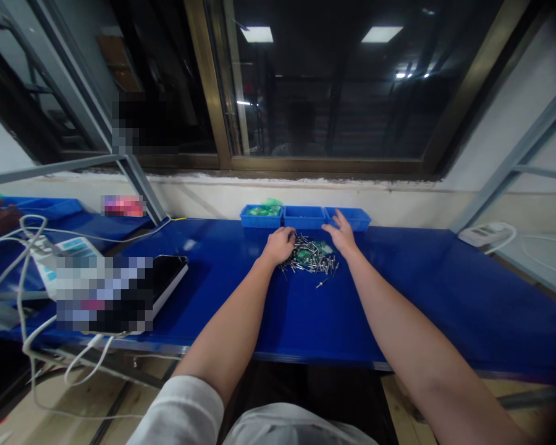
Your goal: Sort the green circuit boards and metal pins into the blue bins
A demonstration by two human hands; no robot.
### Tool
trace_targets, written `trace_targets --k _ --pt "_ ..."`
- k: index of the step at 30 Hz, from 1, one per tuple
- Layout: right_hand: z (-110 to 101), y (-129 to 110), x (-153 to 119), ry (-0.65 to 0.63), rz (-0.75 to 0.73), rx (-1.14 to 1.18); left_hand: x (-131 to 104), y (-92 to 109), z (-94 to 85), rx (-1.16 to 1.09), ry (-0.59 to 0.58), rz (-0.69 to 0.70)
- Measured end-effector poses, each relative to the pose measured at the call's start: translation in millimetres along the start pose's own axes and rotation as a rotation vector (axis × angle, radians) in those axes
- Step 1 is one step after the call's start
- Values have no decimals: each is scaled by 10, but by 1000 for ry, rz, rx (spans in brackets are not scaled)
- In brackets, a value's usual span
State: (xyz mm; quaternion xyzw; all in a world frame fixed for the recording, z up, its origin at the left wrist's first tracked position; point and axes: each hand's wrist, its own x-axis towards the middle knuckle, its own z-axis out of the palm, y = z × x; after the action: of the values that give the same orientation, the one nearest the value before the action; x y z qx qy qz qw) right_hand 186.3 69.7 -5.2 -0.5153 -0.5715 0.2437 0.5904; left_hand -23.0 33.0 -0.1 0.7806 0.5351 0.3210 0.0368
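Note:
A loose pile of small silvery metal pins (310,259), like rivets, lies on the blue table, with some green plastic film among them. My left hand (279,245) rests at the pile's left edge, its fingers curled over the pins; what they hold, if anything, is too small to make out. My right hand (340,233) is at the upper right of the pile, fingers spread, holding nothing. Behind the pile stands a row of blue bins: the left bin (248,220) holds green plastic bags, while the middle bin (304,222) and right bin (362,220) show no contents.
On the left of the blue table (417,296) sit a dark-screened device (169,272) and white cables (22,309). Another person's hand (0,219) is at the far left near more blue bins (55,209). A white power strip (484,233) lies at the right.

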Motion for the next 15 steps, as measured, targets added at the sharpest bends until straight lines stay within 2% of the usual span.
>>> trace_targets --k 4,8,13,15 --pt "58 -29 -72 -88 -136 -331 -1 -13 8 27 -14 -9" --pt "182 -134 -191 -242 -279 -553 -8 -34 45 66 -64 12" --pt "276 -191 -300 -477 -342 -752 -41 -24 67 116 -183 30" --pt "284 -185 -306 -531 -347 -779 -53 -15 60 118 -216 30"
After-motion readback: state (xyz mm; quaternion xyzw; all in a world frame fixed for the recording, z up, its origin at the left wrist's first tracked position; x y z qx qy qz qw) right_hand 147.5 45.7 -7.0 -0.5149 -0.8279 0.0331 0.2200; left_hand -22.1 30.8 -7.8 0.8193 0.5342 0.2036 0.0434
